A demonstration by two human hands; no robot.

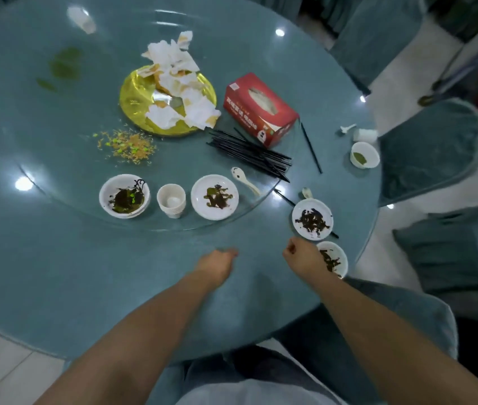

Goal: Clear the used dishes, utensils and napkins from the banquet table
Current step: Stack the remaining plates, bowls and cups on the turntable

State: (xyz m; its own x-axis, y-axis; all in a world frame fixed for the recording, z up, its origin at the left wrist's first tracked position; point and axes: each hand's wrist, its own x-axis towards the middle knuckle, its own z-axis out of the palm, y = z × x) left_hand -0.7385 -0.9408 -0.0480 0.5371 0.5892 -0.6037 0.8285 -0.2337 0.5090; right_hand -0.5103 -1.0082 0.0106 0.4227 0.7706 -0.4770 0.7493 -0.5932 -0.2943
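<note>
- Both hands hover curled, holding nothing: left hand (217, 266) over bare table (56, 273).
- Right hand (302, 257) just beside the near-right bowl (337, 258), contact unclear.

Print on the tissue box

The red tissue box (261, 109), right of centre, carries white Chinese characters along its side, too blurred to read.

A round teal table (56, 287) carries a glass turntable (42, 135). Right of the turntable, directly on the cloth, sit three soiled white bowls (312, 219), a cup (364, 135) and a lone black chopstick (311, 148).
</note>
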